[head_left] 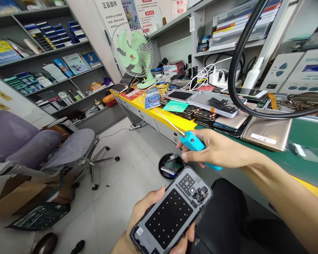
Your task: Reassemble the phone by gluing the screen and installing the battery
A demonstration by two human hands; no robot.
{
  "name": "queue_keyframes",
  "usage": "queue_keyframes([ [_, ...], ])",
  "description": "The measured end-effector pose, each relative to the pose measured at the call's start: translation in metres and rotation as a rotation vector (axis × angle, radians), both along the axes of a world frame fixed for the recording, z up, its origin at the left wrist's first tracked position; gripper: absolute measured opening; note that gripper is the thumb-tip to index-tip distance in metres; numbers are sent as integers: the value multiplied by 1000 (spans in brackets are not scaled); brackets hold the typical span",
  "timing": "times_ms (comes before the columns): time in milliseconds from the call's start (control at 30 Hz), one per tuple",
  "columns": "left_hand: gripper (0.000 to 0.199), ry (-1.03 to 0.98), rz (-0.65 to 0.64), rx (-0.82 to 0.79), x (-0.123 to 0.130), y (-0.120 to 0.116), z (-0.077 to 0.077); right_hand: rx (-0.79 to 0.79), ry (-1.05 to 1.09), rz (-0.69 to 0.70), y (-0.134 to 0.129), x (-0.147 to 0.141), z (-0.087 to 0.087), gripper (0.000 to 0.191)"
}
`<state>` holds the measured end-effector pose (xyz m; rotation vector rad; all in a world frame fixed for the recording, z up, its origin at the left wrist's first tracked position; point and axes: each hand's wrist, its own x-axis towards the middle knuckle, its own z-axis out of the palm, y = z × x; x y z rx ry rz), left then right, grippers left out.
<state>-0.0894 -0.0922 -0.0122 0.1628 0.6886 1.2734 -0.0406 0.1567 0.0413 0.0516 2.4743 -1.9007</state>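
Note:
My left hand grips a smartphone by its edges, its back cover off. Its exposed grey inner plate carries a black panel with white dots, and two camera lenses sit at the far corner. Above and to the right, my right hand is wrapped round a blue air blow gun. From its brass fitting a long thin metal nozzle points up and left, towards the bench edge. The nozzle and the phone are apart.
A waste bin stands on the floor beyond the phone. Stacked phones, trays and a gold tablet lie on the bench at right, below a thick black hose. A green fan stands farther back; an office chair is at left.

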Motion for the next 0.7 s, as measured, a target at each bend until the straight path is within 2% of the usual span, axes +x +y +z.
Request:
queue_keyframes([
  [167, 86, -7, 41, 39, -5, -6, -9, -194, 10, -129, -4, 9, -14, 39],
  [300, 88, -33, 57, 49, -7, -9, -12, -319, -22, -110, -12, 10, -15, 55],
  [567, 83, 16, 110, -7, -5, -5, -10, -297, -63, -78, -18, 5, -12, 37],
  [700, 84, 10, 102, 62, -5, -2, -14, -295, -58, -78, -16, 1, -14, 39],
])
